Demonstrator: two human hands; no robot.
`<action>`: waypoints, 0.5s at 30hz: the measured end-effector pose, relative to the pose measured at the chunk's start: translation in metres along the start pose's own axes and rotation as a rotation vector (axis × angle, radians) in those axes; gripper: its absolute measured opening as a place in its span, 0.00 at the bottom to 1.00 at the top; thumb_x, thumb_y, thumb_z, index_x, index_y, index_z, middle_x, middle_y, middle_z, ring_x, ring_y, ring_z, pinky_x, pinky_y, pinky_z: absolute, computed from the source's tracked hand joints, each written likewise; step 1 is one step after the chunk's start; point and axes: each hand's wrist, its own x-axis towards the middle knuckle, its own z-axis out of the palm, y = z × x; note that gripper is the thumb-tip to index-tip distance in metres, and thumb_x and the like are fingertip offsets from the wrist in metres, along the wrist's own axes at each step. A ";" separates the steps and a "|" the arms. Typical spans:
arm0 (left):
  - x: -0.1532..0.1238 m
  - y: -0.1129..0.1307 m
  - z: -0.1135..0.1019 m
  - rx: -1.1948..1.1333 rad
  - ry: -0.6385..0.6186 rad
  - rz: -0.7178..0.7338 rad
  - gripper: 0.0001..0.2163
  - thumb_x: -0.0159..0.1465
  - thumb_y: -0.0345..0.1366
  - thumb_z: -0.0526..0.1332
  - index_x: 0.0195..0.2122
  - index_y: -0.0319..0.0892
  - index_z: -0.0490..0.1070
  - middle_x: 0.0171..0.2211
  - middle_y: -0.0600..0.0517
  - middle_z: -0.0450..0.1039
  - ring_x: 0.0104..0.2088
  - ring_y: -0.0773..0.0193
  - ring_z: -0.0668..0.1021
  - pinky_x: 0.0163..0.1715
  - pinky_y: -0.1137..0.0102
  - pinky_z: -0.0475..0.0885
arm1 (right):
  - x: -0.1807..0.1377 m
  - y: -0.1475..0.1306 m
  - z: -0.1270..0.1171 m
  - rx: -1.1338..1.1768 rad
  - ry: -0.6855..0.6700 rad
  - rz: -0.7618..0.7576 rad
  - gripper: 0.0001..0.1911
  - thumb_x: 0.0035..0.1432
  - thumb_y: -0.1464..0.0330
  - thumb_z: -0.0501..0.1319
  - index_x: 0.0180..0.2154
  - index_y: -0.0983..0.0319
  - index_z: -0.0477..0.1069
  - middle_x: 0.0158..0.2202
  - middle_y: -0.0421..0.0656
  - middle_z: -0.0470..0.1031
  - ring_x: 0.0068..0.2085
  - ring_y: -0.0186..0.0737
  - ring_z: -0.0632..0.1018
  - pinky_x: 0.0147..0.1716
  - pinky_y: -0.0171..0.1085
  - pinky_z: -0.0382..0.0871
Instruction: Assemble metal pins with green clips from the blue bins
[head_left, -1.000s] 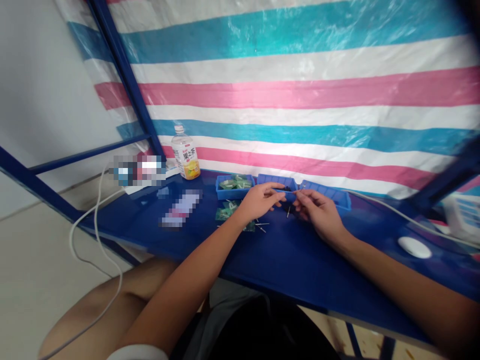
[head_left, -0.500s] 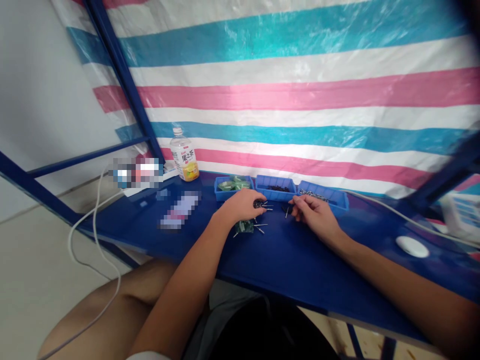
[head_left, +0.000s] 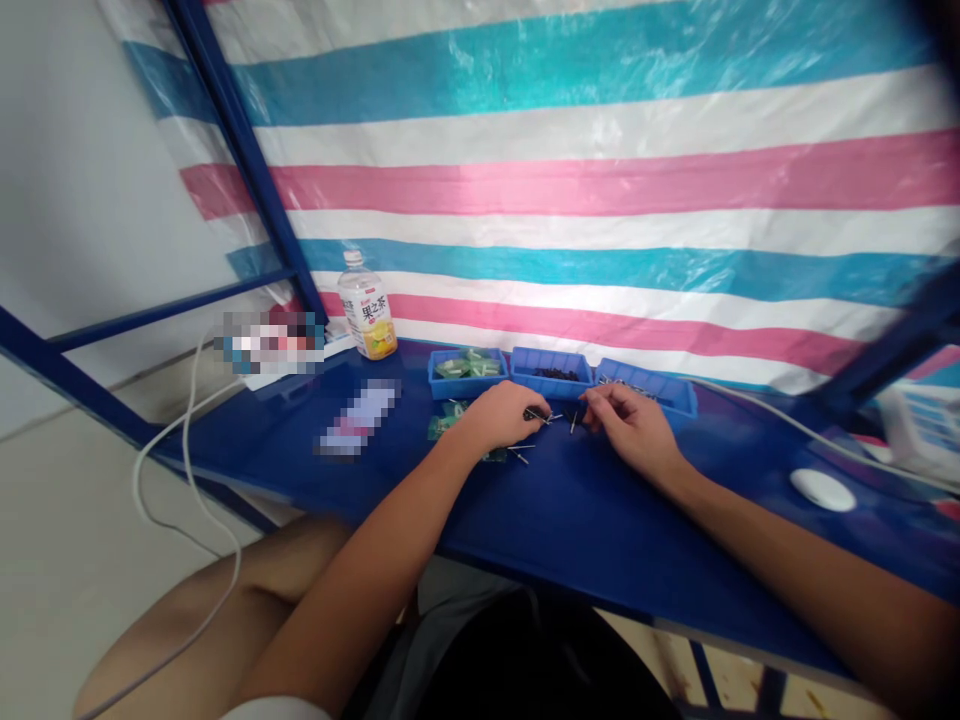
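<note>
My left hand curls closed around several thin silver metal pins, some with dark ends, their tips poking out past the fingers. Just to the right, my right hand is closed in a pinch. At its fingertips is another thin metal pin with a dark part. Small green packets lie beside and partly under my left wrist. More loose pins rest on the blue table in front of it.
Three blue bins stand along the back: one with green packets, one with small black pieces, one with silver pieces. A drink bottle stands left; a white mouse-like object and a cable lie right.
My left hand has moved slightly right with its pins, closer to my right hand, uncovering green packets on its left. My right hand has hardly moved.
</note>
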 end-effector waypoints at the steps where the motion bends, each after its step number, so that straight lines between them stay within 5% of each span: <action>1: 0.001 0.002 0.003 -0.003 0.010 -0.002 0.14 0.64 0.31 0.66 0.48 0.46 0.85 0.46 0.49 0.87 0.48 0.55 0.86 0.54 0.65 0.78 | -0.001 -0.001 0.001 -0.011 -0.005 -0.003 0.27 0.67 0.41 0.62 0.38 0.58 0.77 0.29 0.44 0.81 0.28 0.42 0.78 0.28 0.40 0.71; 8: 0.008 0.014 0.011 0.003 0.086 -0.006 0.10 0.66 0.32 0.65 0.45 0.46 0.85 0.43 0.51 0.88 0.45 0.56 0.87 0.53 0.65 0.79 | -0.001 0.002 0.003 -0.062 -0.014 -0.013 0.26 0.69 0.43 0.61 0.38 0.59 0.78 0.31 0.45 0.82 0.30 0.43 0.80 0.29 0.40 0.72; 15: 0.013 0.014 0.017 -0.399 0.288 -0.034 0.14 0.64 0.26 0.65 0.50 0.40 0.82 0.44 0.47 0.87 0.45 0.60 0.88 0.53 0.65 0.82 | 0.003 0.011 0.004 -0.073 0.002 -0.082 0.21 0.69 0.48 0.63 0.43 0.58 0.79 0.37 0.46 0.84 0.36 0.47 0.83 0.35 0.43 0.77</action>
